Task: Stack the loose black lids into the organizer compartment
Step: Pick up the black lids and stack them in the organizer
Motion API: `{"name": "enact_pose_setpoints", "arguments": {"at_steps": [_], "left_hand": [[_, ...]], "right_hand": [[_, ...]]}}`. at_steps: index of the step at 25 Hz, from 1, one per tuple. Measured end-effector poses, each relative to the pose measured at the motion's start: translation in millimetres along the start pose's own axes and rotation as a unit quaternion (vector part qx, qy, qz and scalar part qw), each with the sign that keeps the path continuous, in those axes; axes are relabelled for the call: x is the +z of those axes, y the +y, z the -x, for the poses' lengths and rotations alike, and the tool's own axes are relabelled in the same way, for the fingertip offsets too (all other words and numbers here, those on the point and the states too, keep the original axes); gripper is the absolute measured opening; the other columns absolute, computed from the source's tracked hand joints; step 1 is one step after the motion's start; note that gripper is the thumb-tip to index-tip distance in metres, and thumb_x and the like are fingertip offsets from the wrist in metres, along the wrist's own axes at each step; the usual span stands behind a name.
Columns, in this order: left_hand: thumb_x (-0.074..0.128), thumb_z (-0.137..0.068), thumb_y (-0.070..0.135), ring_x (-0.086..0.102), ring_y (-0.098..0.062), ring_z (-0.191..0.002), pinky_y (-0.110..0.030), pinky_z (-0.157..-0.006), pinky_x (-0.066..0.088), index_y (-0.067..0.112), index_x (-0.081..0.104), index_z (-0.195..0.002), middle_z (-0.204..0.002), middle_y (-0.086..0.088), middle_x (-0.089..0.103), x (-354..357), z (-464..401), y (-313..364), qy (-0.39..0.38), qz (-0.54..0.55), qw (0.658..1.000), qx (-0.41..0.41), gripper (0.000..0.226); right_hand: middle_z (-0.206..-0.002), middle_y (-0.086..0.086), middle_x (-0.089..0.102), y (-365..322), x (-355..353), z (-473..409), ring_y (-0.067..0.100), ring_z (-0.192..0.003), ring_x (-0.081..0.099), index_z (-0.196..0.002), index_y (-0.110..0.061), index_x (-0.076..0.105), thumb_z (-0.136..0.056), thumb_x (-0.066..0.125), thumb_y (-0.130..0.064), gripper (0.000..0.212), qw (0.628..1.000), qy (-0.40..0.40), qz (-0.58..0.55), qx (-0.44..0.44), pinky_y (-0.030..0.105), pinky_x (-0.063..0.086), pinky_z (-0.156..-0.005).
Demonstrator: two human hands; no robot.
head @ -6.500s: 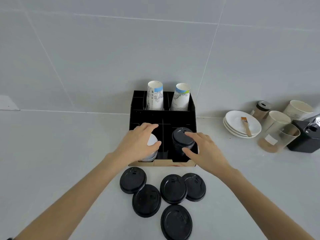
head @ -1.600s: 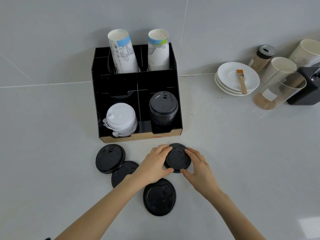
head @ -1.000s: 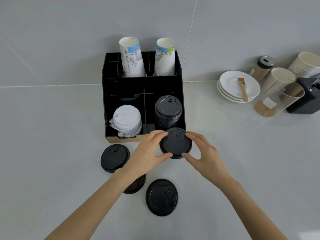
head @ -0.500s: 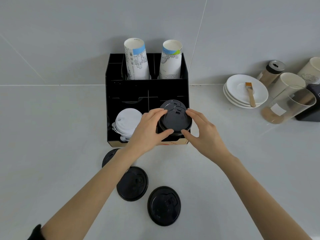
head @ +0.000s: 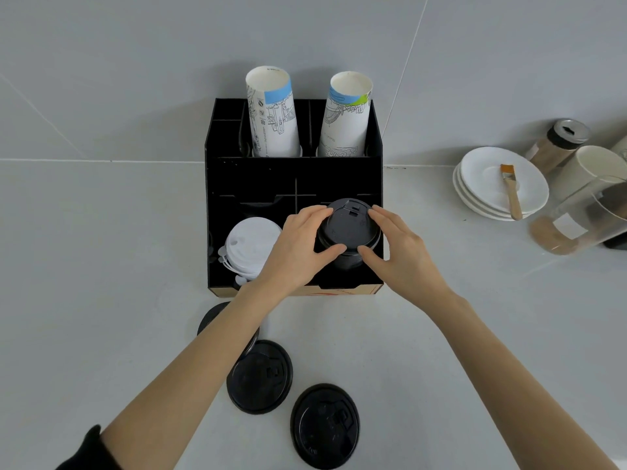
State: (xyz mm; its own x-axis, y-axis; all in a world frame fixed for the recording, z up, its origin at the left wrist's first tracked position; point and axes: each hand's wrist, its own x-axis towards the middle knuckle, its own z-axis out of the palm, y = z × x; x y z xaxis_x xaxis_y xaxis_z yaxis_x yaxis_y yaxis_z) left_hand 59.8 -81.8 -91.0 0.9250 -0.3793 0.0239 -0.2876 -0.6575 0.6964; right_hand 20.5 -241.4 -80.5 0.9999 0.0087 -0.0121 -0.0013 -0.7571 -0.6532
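Observation:
A black organizer (head: 217,198) stands against the wall. In its front right compartment sits a stack of black lids, and both hands hold the top black lid (head: 349,225) on that stack. My left hand (head: 298,249) grips its left rim, my right hand (head: 400,252) its right rim. On the counter in front lie three loose black lids: one (head: 259,376) near the middle, one (head: 324,425) nearer me, and one (head: 212,318) mostly hidden under my left forearm.
White lids (head: 251,245) fill the front left compartment. Two paper cups (head: 271,113) (head: 346,117) stand in the back compartments. At the right are stacked white saucers (head: 481,178) with a brush (head: 510,191), a shaker jar (head: 556,140), a cup (head: 587,167) and a tipped clear container (head: 583,218).
Both hands lifted one black lid off the counter and carried it up and forward onto the stack in the front right compartment. Three loose lids stay on the counter.

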Motion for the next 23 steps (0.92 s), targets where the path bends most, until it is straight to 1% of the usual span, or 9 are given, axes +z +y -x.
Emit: {"name": "enact_pose_setpoints", "arguments": {"at_steps": [3,5,7,10,16,19,23], "left_hand": [[0.062,-0.082,0.025,0.032,-0.021,-0.127,-0.023,-0.100,0.026,0.014,0.034,-0.133,-0.141,-0.003,0.038,2.1,-2.4,-1.2,-0.004,-0.002,1.000,-0.005,0.059],[0.061,-0.082,0.025,0.032,-0.022,-0.128,-0.028,-0.103,0.028,0.014,0.033,-0.133,-0.142,-0.004,0.037,3.0,-3.0,-1.1,-0.011,-0.008,1.000,-0.007,0.059],[0.061,-0.082,0.026,0.032,-0.023,-0.128,-0.029,-0.104,0.029,0.013,0.033,-0.133,-0.142,-0.004,0.037,3.4,-3.9,-1.0,-0.016,-0.013,1.000,-0.008,0.059],[0.061,-0.083,0.026,0.032,-0.024,-0.128,-0.031,-0.105,0.030,0.013,0.033,-0.134,-0.143,-0.005,0.036,2.2,-4.4,-0.6,-0.022,-0.018,1.000,-0.008,0.060],[0.060,-0.083,0.024,0.034,-0.023,-0.131,-0.031,-0.106,0.030,0.012,0.034,-0.133,-0.143,-0.007,0.035,-4.2,6.4,-0.3,-0.015,-0.016,1.000,0.005,0.058],[0.060,-0.084,0.023,0.036,-0.023,-0.129,-0.028,-0.105,0.030,0.011,0.034,-0.133,-0.142,-0.008,0.038,-12.3,19.5,-6.1,-0.009,-0.008,1.000,0.003,0.057],[0.059,-0.084,0.024,0.034,-0.021,-0.129,-0.023,-0.100,0.025,0.015,0.035,-0.132,-0.140,-0.005,0.039,-24.5,54.5,-19.3,0.003,0.015,0.999,-0.029,0.055]], "right_hand": [[-0.148,0.005,0.030,1.7,2.6,-3.0,0.020,-0.136,0.028,-0.136,-0.010,0.029,-0.086,0.055,-0.018,0.056,1.000,-0.006,0.016,0.004,0.023,0.022,-0.107],[-0.148,0.008,0.030,1.5,4.7,-3.4,0.022,-0.136,0.027,-0.135,-0.008,0.029,-0.086,0.055,-0.017,0.056,0.999,-0.006,0.034,0.004,0.031,0.024,-0.111],[-0.147,0.010,0.030,0.8,6.3,-3.2,0.025,-0.135,0.027,-0.135,-0.007,0.028,-0.086,0.054,-0.016,0.056,0.999,-0.006,0.050,0.005,0.038,0.026,-0.112],[-0.148,0.011,0.029,-1.3,6.6,-2.9,0.027,-0.135,0.026,-0.135,-0.006,0.028,-0.086,0.054,-0.016,0.057,0.998,-0.006,0.058,0.009,0.041,0.028,-0.112],[-0.146,0.008,0.032,-8.6,2.1,6.6,0.026,-0.134,0.027,-0.133,-0.011,0.033,-0.084,0.057,-0.016,0.055,0.999,0.031,0.031,0.011,0.036,0.026,-0.110],[-0.143,0.007,0.037,-16.1,1.6,16.3,0.023,-0.132,0.031,-0.131,-0.012,0.037,-0.084,0.057,-0.013,0.052,0.998,0.055,0.018,-0.005,0.027,0.024,-0.107],[-0.142,0.005,0.040,-30.5,12.8,35.0,0.019,-0.131,0.034,-0.131,-0.012,0.037,-0.084,0.056,-0.012,0.051,0.999,0.034,0.010,-0.036,0.022,0.024,-0.103]]}}
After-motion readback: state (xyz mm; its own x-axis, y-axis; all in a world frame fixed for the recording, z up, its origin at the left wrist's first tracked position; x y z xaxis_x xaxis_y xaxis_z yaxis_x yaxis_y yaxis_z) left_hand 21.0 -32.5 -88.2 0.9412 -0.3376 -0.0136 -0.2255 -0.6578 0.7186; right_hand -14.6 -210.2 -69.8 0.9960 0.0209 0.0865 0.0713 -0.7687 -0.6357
